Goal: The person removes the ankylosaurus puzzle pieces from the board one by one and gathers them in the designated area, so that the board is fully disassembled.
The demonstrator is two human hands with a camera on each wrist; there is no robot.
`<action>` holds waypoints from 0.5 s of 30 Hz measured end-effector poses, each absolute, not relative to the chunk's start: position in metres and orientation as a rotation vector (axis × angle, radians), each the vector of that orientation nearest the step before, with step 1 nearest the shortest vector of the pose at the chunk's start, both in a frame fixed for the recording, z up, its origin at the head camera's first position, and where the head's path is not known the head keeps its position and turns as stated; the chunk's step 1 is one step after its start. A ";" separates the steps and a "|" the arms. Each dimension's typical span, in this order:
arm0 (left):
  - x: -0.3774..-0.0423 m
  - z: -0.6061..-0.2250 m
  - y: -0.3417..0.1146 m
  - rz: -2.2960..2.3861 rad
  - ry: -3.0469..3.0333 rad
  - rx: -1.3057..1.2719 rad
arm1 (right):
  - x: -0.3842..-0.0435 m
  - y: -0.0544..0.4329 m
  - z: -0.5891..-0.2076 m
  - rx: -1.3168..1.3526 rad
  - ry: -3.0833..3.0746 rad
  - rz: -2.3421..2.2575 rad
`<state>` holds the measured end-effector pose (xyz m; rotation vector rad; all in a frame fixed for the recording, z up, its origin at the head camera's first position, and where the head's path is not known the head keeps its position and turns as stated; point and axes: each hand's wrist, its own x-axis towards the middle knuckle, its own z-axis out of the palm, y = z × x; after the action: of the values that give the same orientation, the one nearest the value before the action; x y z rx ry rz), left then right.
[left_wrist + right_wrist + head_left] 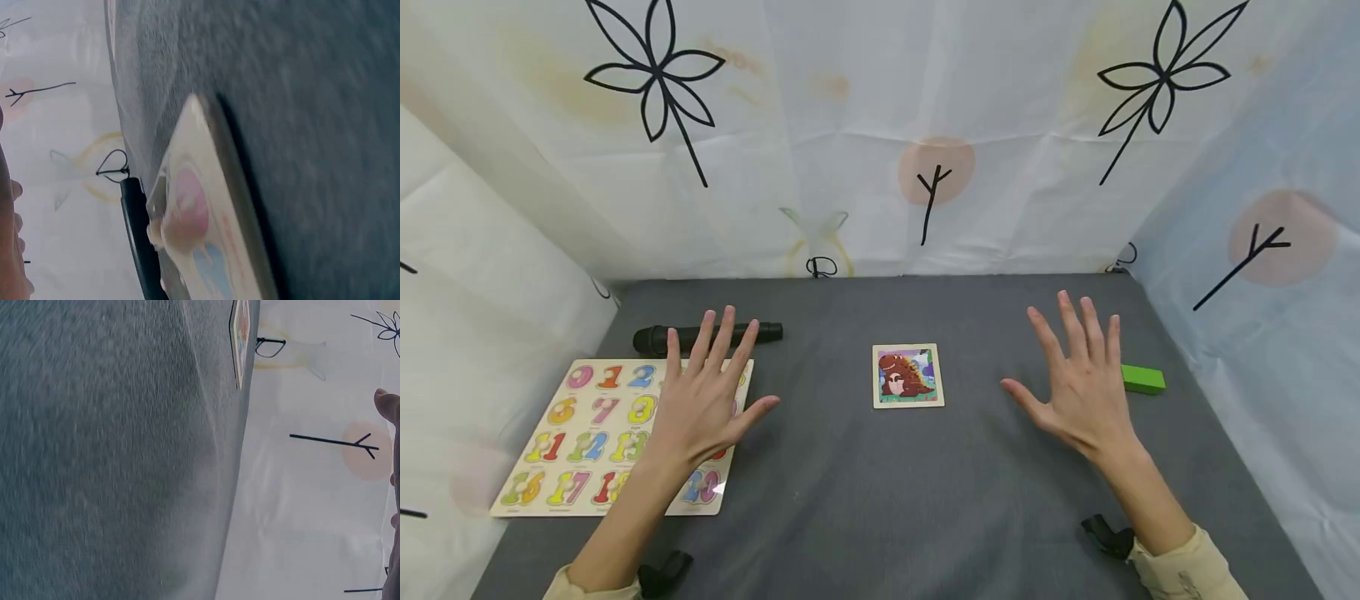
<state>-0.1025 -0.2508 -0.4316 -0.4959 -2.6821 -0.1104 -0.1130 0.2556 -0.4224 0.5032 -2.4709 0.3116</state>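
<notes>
My left hand (703, 404), fingers spread and straight, hovers over the right part of a wooden number puzzle board (561, 387) and hides some of its numerals. Behind those fingertips lies a black microphone (769, 332), partly covered by them. On the right, my right hand (1086, 396) is also spread wide with nothing in it. A green block (1142, 379) sits just beyond its outer side, partly hidden. Between the two hands a small square dinosaur picture puzzle (908, 376) lies flat, touched by neither. In the left wrist view the board's corner (200, 144) shows close up.
A grey cloth (880, 517) covers the table. White fabric walls (1022, 208) with drawn flowers and twigs stand along the back and both sides. Black straps (1108, 536) show at the wrists.
</notes>
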 end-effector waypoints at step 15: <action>-0.108 -0.436 -0.207 -0.316 -2.778 -0.551 | -0.125 0.213 -0.438 0.647 -2.489 0.690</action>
<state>-0.1079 -0.2067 -0.4361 -0.5507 -2.7783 -0.3163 -0.1250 0.2128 -0.4383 0.6470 -2.4888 0.6898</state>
